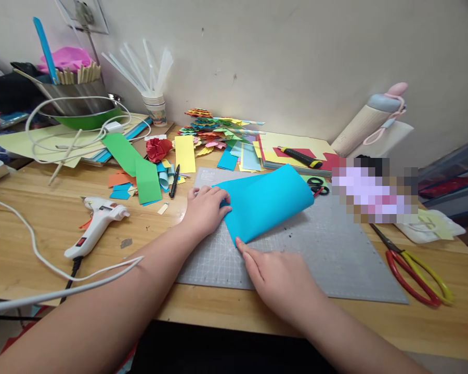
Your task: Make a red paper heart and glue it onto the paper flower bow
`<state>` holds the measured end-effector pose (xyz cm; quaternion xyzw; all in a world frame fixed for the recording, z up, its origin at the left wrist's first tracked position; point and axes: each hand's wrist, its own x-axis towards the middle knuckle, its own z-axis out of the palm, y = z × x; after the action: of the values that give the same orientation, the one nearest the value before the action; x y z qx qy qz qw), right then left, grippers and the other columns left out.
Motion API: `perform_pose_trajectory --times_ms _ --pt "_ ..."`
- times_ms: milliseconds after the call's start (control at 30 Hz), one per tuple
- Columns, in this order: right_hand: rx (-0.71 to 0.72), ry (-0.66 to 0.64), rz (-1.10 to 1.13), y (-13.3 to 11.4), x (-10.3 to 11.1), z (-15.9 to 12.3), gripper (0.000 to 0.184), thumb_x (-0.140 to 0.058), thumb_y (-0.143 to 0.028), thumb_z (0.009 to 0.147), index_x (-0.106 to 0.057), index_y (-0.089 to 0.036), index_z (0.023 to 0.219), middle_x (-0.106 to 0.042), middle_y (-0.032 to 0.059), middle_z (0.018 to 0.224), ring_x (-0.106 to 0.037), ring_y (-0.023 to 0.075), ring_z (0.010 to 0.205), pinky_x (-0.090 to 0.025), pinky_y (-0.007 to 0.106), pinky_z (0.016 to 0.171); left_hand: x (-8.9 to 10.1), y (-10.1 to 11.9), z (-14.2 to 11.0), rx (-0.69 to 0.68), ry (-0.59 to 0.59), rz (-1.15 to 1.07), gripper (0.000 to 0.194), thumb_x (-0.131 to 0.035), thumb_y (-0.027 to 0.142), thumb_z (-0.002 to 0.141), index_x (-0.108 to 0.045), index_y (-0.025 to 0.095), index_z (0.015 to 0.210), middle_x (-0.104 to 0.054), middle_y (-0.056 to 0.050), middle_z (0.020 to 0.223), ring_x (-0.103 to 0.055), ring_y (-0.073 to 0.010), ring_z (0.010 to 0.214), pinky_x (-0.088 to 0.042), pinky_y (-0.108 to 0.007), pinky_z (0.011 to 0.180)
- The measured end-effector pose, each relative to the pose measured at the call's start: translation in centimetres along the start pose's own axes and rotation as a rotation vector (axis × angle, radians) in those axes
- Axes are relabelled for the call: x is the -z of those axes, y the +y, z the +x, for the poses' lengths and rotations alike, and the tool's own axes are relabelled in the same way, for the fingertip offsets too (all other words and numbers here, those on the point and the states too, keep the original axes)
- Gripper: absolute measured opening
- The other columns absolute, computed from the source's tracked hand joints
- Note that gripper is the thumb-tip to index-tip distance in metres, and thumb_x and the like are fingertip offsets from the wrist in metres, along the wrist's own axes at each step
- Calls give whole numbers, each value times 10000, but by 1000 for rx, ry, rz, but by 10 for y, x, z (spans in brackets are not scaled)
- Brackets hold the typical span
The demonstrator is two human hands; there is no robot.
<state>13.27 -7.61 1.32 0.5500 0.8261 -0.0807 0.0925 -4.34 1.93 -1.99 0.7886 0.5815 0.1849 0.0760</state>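
Observation:
A bright blue sheet of paper (265, 202) is bent over on itself above the grey cutting mat (335, 265), its right side rounded in a loose curve. My left hand (206, 210) grips the paper's left edge with bent fingers, the thumb lying along it. At the sheet's near corner, my right hand (276, 275) has its index fingertip on the paper, with the other fingers curled in and partly hidden. Black-handled scissors (317, 186) lie partly behind the blue paper.
Left of the mat lie a white glue gun (97, 226) with its cord, a black pen (174, 181) and green paper strips (148, 179). Red-and-yellow-handled scissors (417, 275) lie at right. A yellow-black utility knife (300, 157) rests on stacked paper (292, 140) behind.

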Motion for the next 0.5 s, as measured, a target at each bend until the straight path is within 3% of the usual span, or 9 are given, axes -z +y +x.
perform_pose_trajectory --times_ms 500 --pt "2 2 182 15 5 1 406 -282 -331 992 -572 -406 1265 -762 18 898 -714 236 775 -442 307 572 0 -1 0 5 -18 4 107 -612 337 851 -605 276 938 -669 11 1045 -524 -236 1064 -226 -455 981"
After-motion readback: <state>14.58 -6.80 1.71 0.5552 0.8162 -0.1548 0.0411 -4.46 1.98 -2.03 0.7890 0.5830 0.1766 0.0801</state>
